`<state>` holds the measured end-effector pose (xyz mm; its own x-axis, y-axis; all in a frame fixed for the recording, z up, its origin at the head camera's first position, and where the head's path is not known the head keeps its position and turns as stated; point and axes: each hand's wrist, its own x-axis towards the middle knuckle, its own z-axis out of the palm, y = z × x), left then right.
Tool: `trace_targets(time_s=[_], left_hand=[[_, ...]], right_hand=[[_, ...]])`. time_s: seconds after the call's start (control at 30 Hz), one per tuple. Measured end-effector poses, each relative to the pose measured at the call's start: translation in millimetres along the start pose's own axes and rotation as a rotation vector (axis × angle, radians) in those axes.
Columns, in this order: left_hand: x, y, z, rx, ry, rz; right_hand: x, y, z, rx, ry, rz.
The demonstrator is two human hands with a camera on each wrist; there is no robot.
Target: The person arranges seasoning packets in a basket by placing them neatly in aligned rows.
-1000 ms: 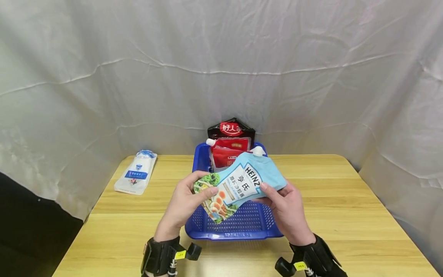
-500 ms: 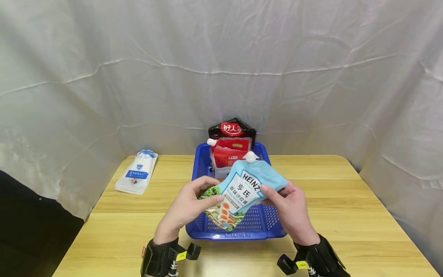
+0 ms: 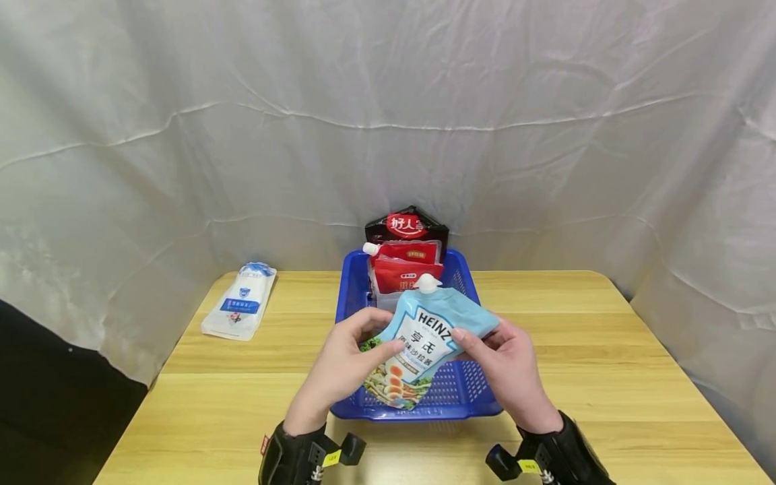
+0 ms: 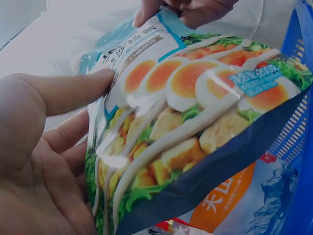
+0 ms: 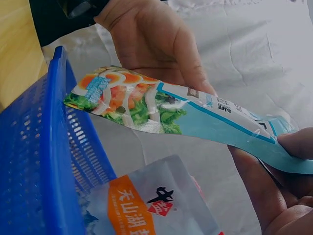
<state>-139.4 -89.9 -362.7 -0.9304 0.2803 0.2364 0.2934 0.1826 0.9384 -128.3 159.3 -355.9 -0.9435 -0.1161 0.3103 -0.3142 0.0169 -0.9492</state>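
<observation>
A light blue Heinz salad dressing pouch (image 3: 415, 347) with a white spout cap is held tilted over the blue basket (image 3: 418, 412). My left hand (image 3: 345, 360) pinches its left edge, thumb across the printed front. On the other side my right hand (image 3: 509, 367) grips the upper right edge, thumb on the label near the brand name. In the left wrist view the pouch's egg-and-salad picture (image 4: 190, 93) faces up. Below the pouch, the right wrist view shows a white packet (image 5: 161, 200) with an orange band inside the basket.
Red pouches (image 3: 406, 269) and a black packet (image 3: 406, 225) with a red logo stand at the basket's far end. A white and blue packet (image 3: 239, 303) lies on the wooden table (image 3: 606, 377) at the left. A grey curtain (image 3: 388, 121) hangs behind.
The salad dressing pouch has turned more upright, its cap shifting left and its bottom end moving right and down. My left hand has moved right with it; the basket contents look unchanged.
</observation>
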Motion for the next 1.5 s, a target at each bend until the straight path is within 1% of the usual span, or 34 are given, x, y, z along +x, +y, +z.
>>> trace_targets(time_s=[0.1, 0.2, 0.3, 0.4, 0.47, 0.53, 0.57, 0.67, 0.73, 0.77, 0.83, 0.9, 1.0, 1.13, 1.23, 1.33, 1.37, 1.43, 1.5], left_hand=[[0.1, 0.6, 1.9, -0.001, 0.03, -0.004], [0.0, 1.7, 2.4, -0.006, 0.072, -0.004], [0.1, 2.0, 3.3, -0.024, 0.111, 0.02], [0.5, 1.4, 4.1, -0.045, 0.129, 0.055], [1.1, 0.1, 4.1, -0.053, 0.127, 0.055], [1.7, -0.6, 4.0, -0.059, 0.115, 0.047], [1.8, -0.9, 3.9, -0.058, 0.109, 0.04], [2.5, -2.4, 2.8, -0.034, 0.086, 0.011], [3.0, -3.7, 1.5, -0.006, 0.072, 0.002], [3.3, -4.6, 0.5, 0.012, 0.067, -0.006], [4.1, -6.7, -2.0, 0.048, 0.058, -0.011], [4.1, -8.9, -5.3, 0.08, 0.057, -0.014], [3.1, -12.5, -13.5, 0.135, 0.078, -0.032], [0.4, -17.7, -29.7, 0.222, 0.148, -0.091], [-1.3, -23.1, -42.8, 0.313, 0.188, -0.16], [-2.6, -30.0, -54.2, 0.402, 0.196, -0.208], [-2.6, -32.6, -57.0, 0.417, 0.195, -0.223], [-2.4, -37.8, -61.2, 0.433, 0.191, -0.244], [-1.8, -42.1, -63.3, 0.429, 0.181, -0.262]], right_hand=[[3.4, -5, -1, -0.031, -0.037, -0.005], [11.0, -12, -3, -0.078, -0.089, -0.029], [20.6, -21, -4, -0.127, -0.138, -0.058], [29.5, -31, -4, -0.192, -0.17, -0.08], [35.3, -37, -2, -0.261, -0.177, -0.095], [40.1, -44, 0, -0.345, -0.184, -0.128], [42.2, -46, 2, -0.389, -0.192, -0.152], [46.3, -51, 5, -0.508, -0.226, -0.26], [47.8, -50, 7, -0.556, -0.252, -0.329], [48.8, -49, 8, -0.565, -0.263, -0.352], [49.9, -44, 9, -0.561, -0.274, -0.368], [50.6, -38, 10, -0.55, -0.273, -0.348], [50.8, -26, 11, -0.535, -0.277, -0.28], [50.7, -12, 14, -0.548, -0.304, -0.198], [52.0, -3, 16, -0.559, -0.317, -0.161], [54.3, 4, 17, -0.578, -0.317, -0.129], [55.3, 7, 18, -0.585, -0.315, -0.118], [57.2, 12, 18, -0.599, -0.305, -0.097], [59.1, 16, 17, -0.606, -0.295, -0.079]])
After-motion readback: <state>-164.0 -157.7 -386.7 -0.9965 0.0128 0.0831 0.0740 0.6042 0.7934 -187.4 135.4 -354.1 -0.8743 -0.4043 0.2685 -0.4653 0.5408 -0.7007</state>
